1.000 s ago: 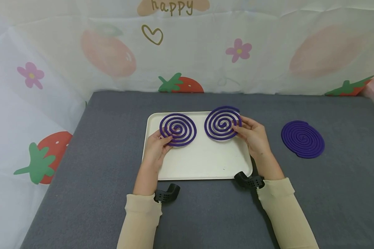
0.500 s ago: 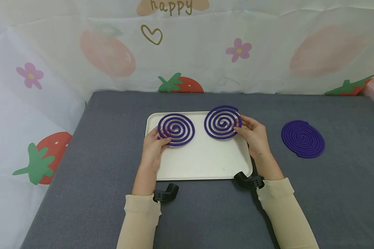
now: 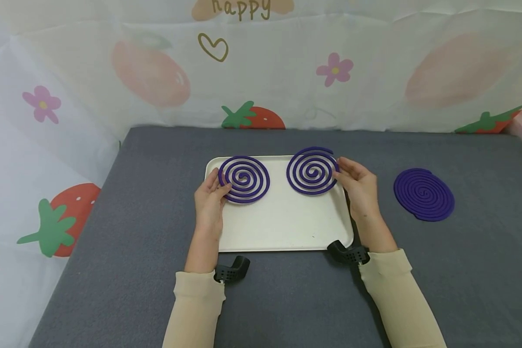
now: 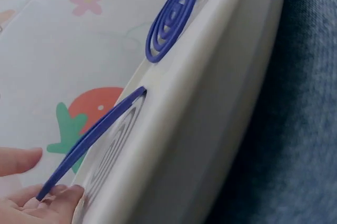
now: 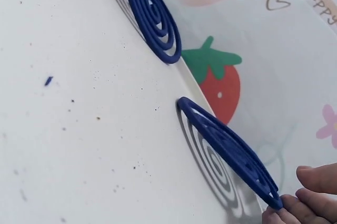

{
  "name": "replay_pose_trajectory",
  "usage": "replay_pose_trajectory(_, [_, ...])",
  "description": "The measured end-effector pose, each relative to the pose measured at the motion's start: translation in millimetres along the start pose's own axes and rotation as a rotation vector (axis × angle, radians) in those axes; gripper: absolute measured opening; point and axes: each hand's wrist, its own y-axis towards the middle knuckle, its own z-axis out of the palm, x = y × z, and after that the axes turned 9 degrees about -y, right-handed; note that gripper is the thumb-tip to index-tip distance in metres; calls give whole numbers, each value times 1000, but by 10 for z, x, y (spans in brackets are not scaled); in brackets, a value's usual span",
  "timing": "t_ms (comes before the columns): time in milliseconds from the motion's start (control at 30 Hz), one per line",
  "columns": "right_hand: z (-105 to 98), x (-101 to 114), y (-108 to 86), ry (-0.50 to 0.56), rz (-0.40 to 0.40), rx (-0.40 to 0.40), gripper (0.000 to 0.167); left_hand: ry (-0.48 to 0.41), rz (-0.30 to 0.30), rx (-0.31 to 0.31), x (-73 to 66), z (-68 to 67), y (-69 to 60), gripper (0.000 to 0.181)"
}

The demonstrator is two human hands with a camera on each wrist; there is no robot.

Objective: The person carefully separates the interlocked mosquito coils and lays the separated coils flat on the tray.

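Two purple mosquito coils, a left one [image 3: 242, 178] and a right one [image 3: 314, 172], lean with open spirals over the far part of a white tray [image 3: 282, 222]. My left hand [image 3: 209, 202] is at the left coil's outer edge. In the left wrist view that edge rests on the fingertips [image 4: 66, 197], and the thumb is raised apart from it. At the right coil's outer edge is my right hand [image 3: 362, 192]. The right wrist view has the coil's rim touching the fingers [image 5: 300, 208], with the thumb away from it.
A third, tightly wound purple coil [image 3: 424, 195] lies on the grey tablecloth [image 3: 461, 270] to the right of the tray. Small crumbs and a blue chip [image 5: 48, 81] dot the tray's surface. A printed curtain [image 3: 287, 58] hangs behind the table.
Both thumbs have drawn back toward the coils' outer edges. The left hand and its coil shifted slightly left. The right hand moved a little to the right, its coil staying nearly in place.
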Motion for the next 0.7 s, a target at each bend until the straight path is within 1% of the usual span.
replay_pose_trajectory(67, [-3,-8,4,4,-15,-14,42,22,28,-9,1,5,-2,56])
replay_pose_trajectory(200, [-6,-20,9,0,-18,-50,38,57,64,-32,-1,9,-6,51])
replay_pose_trajectory(367, [-14,-9,4,32,-6,-75,35,16,119,-39,3,-20,-20,46])
replay_pose_trajectory(467, [-18,-1,2,91,-12,-63,36,0,166,-45,10,-30,-24,44])
replay_pose_trajectory(600, [-26,3,1,173,-24,-38,37,-16,239,-73,9,-17,-18,41])
replay_pose_trajectory(700, [-43,1,2,222,-24,-21,37,-34,279,-86,8,-1,-20,38])
